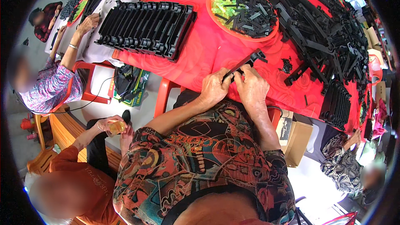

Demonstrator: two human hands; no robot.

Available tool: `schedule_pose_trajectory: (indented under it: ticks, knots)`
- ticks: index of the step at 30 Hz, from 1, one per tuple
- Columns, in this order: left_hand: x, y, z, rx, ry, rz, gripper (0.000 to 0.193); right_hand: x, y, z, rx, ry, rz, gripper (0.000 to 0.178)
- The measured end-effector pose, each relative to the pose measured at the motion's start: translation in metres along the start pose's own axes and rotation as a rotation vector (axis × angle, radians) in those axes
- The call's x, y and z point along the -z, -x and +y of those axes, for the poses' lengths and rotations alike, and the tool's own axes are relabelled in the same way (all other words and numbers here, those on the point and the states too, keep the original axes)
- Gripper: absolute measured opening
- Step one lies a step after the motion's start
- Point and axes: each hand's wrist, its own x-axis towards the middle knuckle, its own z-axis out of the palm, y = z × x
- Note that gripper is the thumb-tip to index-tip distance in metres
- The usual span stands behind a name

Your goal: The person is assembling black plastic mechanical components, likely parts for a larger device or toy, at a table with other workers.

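Just past the table's near edge, both my hands hold one long black plastic part [242,63], tilted up to the right, with a bracket-like end pointing away from me. My left hand [214,86] is closed round its near end. My right hand [252,84] pinches it near the middle, and its fingertips hide whatever small piece may be there. Beyond my hands sits a round orange tray [266,36] with small black pieces [255,13] and yellow-green translucent pieces [223,6]. To its right spreads a large heap of long black plastic parts [316,33].
A neat row of black parts [146,29] lies left on the red tablecloth [204,54]; another stack [336,104] lies right. People sit at left and right, one holding a cup of yellowish drink [116,126]. Red chairs [163,98] and a cardboard box [299,141] stand below the edge.
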Motion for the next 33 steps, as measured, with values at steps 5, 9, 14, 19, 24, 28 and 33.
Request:
schedule_pose_trajectory:
  ticks: [5, 9, 14, 19, 24, 28, 33]
  knots:
    - [-0.001, -0.001, -0.006, 0.04, -0.013, -0.016, 0.015, -0.009, -0.003, 0.002, 0.002, -0.008, -0.002, 0.017]
    - [0.001, -0.005, -0.009, 0.036, -0.106, -0.035, 0.017, -0.019, -0.006, 0.008, -0.026, -0.031, -0.06, 0.014]
    - [0.003, -0.01, -0.005, 0.002, -0.259, -0.147, 0.02, -0.024, -0.012, 0.023, -0.056, -0.185, -0.121, 0.012]
    - [-0.008, -0.003, -0.002, -0.067, 0.154, 0.136, 0.015, -0.006, -0.014, 0.005, -0.001, -0.544, 0.216, 0.012]
    - [0.0, -0.007, 0.007, -0.112, 0.383, 0.284, 0.009, 0.008, 0.011, -0.003, -0.173, -0.635, 0.209, 0.044]
    - [0.001, -0.006, 0.002, 0.109, 0.586, 0.338, 0.008, -0.001, 0.015, -0.007, -0.101, -0.614, -0.031, 0.061]
    - [0.004, -0.009, 0.0, 0.375, 1.166, 0.228, 0.018, -0.031, 0.016, 0.001, 0.013, -0.695, -0.201, 0.051]
